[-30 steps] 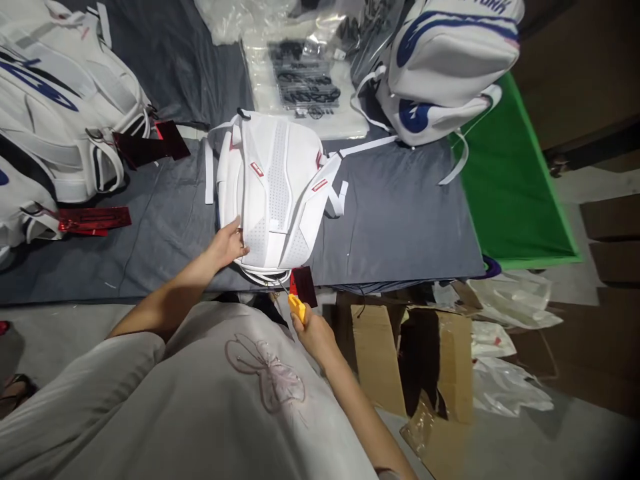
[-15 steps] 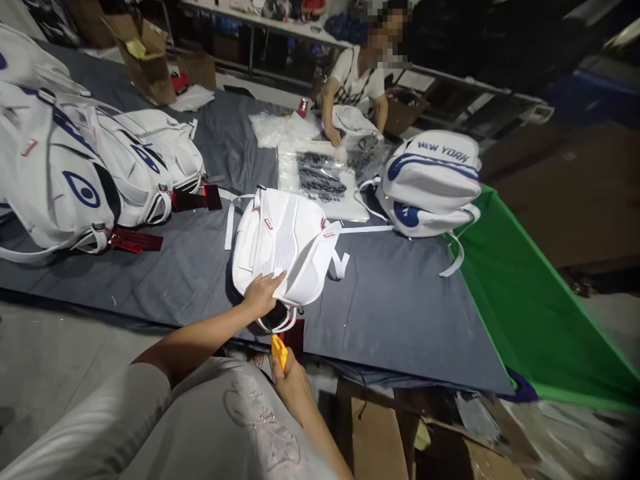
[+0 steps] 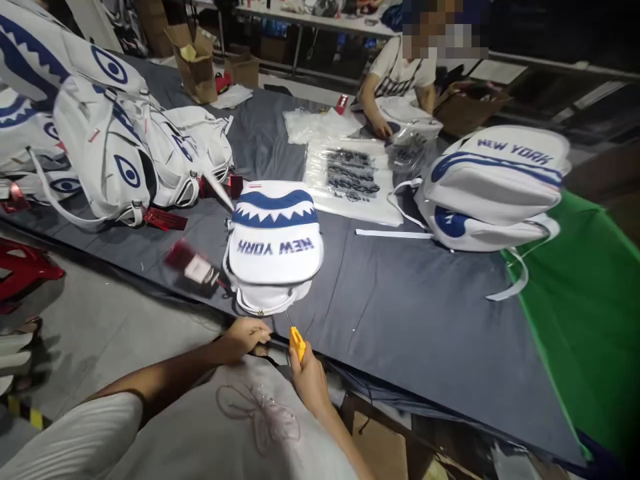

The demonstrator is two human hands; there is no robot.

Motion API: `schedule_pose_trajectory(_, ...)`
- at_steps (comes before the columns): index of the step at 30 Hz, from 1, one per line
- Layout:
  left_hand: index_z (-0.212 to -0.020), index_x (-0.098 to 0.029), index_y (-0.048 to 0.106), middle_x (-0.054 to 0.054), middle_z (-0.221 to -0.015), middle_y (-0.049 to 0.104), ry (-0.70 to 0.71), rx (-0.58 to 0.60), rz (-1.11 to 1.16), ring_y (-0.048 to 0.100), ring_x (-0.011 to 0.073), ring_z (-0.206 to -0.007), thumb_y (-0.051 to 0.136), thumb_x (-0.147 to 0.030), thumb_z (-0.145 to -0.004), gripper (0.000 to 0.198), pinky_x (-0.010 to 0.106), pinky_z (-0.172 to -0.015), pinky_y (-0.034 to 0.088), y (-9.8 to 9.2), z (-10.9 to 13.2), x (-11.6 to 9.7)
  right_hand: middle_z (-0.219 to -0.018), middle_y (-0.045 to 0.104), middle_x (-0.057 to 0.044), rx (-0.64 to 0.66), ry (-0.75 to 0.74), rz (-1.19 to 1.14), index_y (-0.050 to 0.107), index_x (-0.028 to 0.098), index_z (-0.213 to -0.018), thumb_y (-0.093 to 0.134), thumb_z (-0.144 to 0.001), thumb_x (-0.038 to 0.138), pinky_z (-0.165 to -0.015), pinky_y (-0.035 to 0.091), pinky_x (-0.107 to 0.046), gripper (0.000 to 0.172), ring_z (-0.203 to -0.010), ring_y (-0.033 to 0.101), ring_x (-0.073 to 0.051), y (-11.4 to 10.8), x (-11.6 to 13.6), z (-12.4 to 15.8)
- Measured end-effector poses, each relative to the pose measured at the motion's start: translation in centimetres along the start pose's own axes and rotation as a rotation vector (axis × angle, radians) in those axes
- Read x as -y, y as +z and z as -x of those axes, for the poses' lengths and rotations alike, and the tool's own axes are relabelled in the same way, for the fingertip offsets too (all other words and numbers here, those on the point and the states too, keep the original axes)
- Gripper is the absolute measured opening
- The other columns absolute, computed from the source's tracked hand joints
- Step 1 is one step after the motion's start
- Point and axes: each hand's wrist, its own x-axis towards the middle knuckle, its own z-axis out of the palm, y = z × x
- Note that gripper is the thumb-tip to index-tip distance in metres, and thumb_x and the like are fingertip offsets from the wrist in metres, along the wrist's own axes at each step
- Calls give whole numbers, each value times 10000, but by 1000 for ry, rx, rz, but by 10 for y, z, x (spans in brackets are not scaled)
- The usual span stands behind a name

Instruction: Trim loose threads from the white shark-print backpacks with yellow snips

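One head view: white backpack (image 3: 274,250) lies front up at near table (image 3: 400,300) edge, long axis running away from person, "NEW YORK" upside down. Right hand (image 3: 307,380) grips yellow tool (image 3: 297,343); left hand (image 3: 245,335) curled just below bag, grip unclear.

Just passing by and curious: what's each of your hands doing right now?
Left hand: fingers curled at the backpack's near edge.
Right hand: closed around a yellow-handled tool.

Grey-clothed table (image 3: 400,293), white backpacks (image 3: 274,243), plastic bags (image 3: 350,177)
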Motion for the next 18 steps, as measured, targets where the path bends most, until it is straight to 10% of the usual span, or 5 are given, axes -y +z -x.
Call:
schedule_pose_trajectory(3,-1404,-256,536,124,-1550,398,282,-171,-803,289,384,-1465,742,-311,-754,684,592,-1190,251,-30,5,-10,-830,689,-89,30,82,-264,560,171,-1128,428,-916,506,-630,454,-321,418,-757,668,-257,11,-23,-10)
schedule_pose_trajectory(6,-1528,-169,336,192,-1631,134,471,-171,-1405,70,414,-1508,762,-261,-728,911,660,-1180,146,-54,-23,-27,-673,617,4,138,215,-739,503,194,-1225,550,-801,672,-522,433,-299,641,-569,597,-210,11,-43,4)
schedule_pose_trajectory(11,-1194,-198,690,86,-1163,722,457,-300,-1229,668,242,-1082,525,-110,-812,425,353,-965,491,-60,-79,-66,-776,644,-32,43,126,-1022,586,207,-975,539,-856,682,-663,495,-315,492,-706,622,-200,-2,-52,50)
schedule_pose_trajectory(15,-805,-167,713,20,-708,686,677,-646,-893,614,159,-660,557,-325,-861,229,250,-642,439,-62,-102,-129,-757,639,-37,-172,-138,-768,595,175,-1136,449,-933,638,-648,492,-313,526,-654,587,-186,-14,-26,45)
schedule_pose_trajectory(18,-625,-164,600,-26,-546,542,806,-692,-775,493,110,-541,575,-406,-861,339,225,-553,360,-64,-110,-167,-820,658,-56,-322,-198,-644,516,154,-1323,426,-954,587,-633,497,-315,576,-684,603,-197,-22,-5,18)
